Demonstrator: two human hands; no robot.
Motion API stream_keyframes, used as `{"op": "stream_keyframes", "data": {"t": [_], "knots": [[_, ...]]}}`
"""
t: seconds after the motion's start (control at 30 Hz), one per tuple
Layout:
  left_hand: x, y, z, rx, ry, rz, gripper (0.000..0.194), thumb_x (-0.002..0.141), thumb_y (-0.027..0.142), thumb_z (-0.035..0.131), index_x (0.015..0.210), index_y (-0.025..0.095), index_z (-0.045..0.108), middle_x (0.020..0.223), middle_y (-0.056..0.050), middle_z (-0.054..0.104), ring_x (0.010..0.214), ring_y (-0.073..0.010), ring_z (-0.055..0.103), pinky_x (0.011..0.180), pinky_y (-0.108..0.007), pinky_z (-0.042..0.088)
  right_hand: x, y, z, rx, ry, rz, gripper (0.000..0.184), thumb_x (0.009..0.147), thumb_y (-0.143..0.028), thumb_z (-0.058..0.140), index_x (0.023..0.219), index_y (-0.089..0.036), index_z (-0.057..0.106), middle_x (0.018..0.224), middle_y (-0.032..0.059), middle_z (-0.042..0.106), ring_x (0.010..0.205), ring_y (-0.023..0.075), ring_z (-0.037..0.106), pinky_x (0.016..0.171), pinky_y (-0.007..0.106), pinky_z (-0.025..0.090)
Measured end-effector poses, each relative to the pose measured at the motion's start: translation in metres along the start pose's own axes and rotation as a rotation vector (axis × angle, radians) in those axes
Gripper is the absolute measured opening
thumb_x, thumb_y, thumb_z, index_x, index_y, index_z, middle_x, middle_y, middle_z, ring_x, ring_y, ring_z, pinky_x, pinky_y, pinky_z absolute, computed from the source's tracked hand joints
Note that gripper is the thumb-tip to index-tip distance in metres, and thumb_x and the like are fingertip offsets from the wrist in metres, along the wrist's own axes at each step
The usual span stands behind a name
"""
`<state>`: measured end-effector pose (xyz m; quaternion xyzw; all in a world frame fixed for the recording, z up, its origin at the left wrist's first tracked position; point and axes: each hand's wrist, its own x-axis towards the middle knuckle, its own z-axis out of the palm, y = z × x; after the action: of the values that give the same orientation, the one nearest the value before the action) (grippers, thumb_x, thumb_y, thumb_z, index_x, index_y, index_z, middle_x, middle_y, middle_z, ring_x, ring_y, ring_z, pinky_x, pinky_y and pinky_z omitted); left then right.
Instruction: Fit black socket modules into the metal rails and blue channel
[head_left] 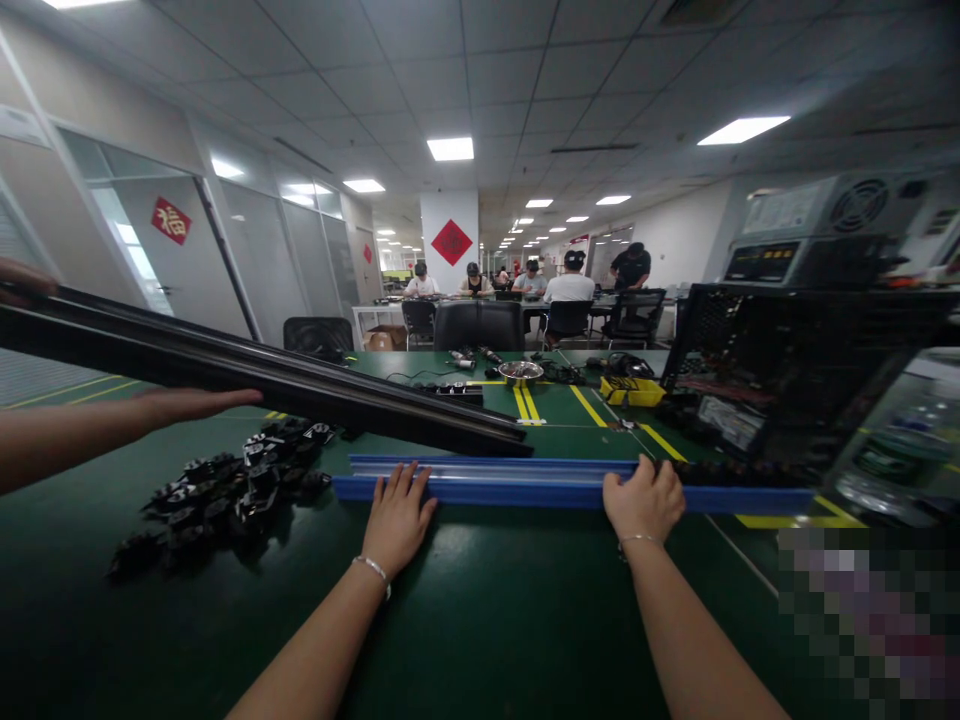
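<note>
A long blue plastic channel lies across the green table in front of me. My left hand rests on its left part, fingers stretched and spread over the near wall. Further right, my right hand has its fingers curled over the channel and the thumb at the near side. Just behind, a long black channel slopes down to the right, its low end close above the blue one. Another person's hand supports it from below, and a second hand touches its upper left end.
A pile of small black parts lies on the left of the green table. Toward the back are a metal bowl and a yellow bin. Computer cases and a plastic bottle stand at right. Several people sit farther off.
</note>
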<state>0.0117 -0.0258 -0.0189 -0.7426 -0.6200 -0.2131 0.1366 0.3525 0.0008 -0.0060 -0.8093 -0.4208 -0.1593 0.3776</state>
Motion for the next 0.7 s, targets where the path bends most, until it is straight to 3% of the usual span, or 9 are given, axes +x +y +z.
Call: {"op": "stream_keyframes", "data": {"t": [0.3, 0.7], "knots": [[0.000, 0.000, 0.001, 0.000, 0.005, 0.002, 0.048, 0.087, 0.040, 0.037, 0.132, 0.024, 0.041, 0.139, -0.008, 0.042, 0.131, -0.0269, 0.029, 0.106, -0.051, 0.024, -0.001, -0.008, -0.010, 0.029, -0.069, 0.022, 0.046, 0.075, -0.027, 0.042, 0.117, -0.013, 0.052, 0.124, 0.0175, 0.046, 0.113, 0.0329, 0.044, 0.095, 0.053, 0.028], [0.000, 0.000, 0.002, 0.021, 0.012, 0.006, 0.047, 0.087, 0.038, 0.037, 0.132, 0.024, 0.040, 0.139, -0.008, 0.041, 0.131, -0.0267, 0.029, 0.105, -0.051, 0.025, -0.007, -0.017, -0.012, -0.004, -0.125, -0.095, 0.043, 0.076, -0.025, 0.040, 0.116, -0.017, 0.052, 0.115, 0.0130, 0.052, 0.104, 0.0287, 0.049, 0.096, 0.055, 0.023]]}}
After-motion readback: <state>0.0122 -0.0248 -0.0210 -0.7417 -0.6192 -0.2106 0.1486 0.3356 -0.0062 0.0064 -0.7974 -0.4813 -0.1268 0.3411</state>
